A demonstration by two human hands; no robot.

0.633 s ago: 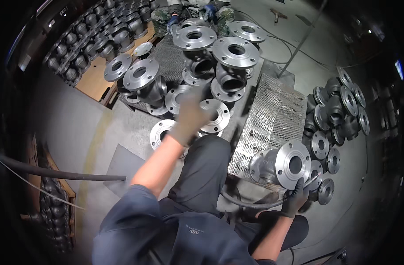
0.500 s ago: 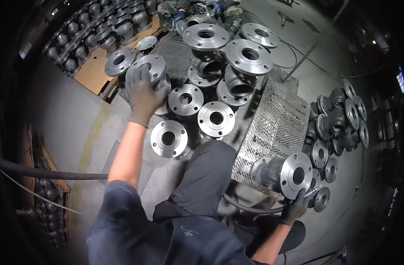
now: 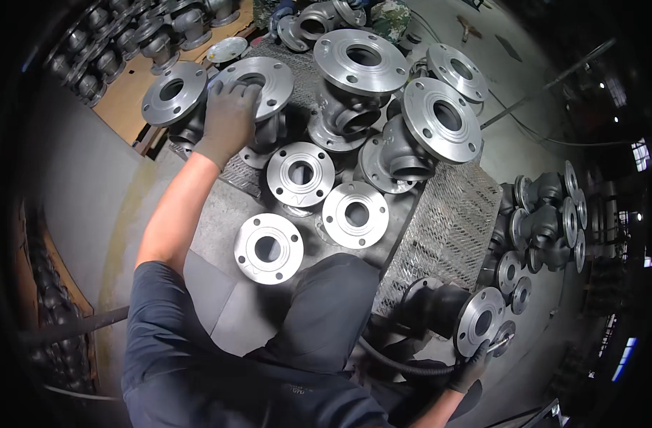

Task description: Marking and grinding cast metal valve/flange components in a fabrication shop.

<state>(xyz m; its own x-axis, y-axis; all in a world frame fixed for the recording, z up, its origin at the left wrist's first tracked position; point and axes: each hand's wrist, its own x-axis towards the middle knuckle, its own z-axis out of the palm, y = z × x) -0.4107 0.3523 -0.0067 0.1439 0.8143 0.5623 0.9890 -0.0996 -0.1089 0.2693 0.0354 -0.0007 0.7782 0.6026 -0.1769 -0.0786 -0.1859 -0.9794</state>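
My left hand (image 3: pixel 232 118), in a grey glove, reaches to a flanged cast-metal valve body (image 3: pixel 274 84) at the back left. Its fingers curl over the near rim of the round top flange toward the bore; the thumb is mostly hidden. Just left of it stands another flanged valve body (image 3: pixel 182 93). At the lower right, my gloved right hand (image 3: pixel 471 371) is closed around a slim silver tool (image 3: pixel 498 344), beside a valve body lying on its side (image 3: pixel 477 321). A ribbed hose (image 3: pixel 404 367) runs to that hand.
More upright valve bodies (image 3: pixel 360 63) crowd the middle. A metal mesh-topped bench (image 3: pixel 447 235) lies to the right, with stacked valve bodies (image 3: pixel 543 221) beyond. Several castings (image 3: pixel 158 46) stand on boards at the back left. Another person's gloved hand (image 3: pixel 282 13) shows at the top.
The view has shifted. My left hand has drawn its fingers in over the flange's near rim, where the thumb was spread before. My right hand keeps hold of the slim tool.
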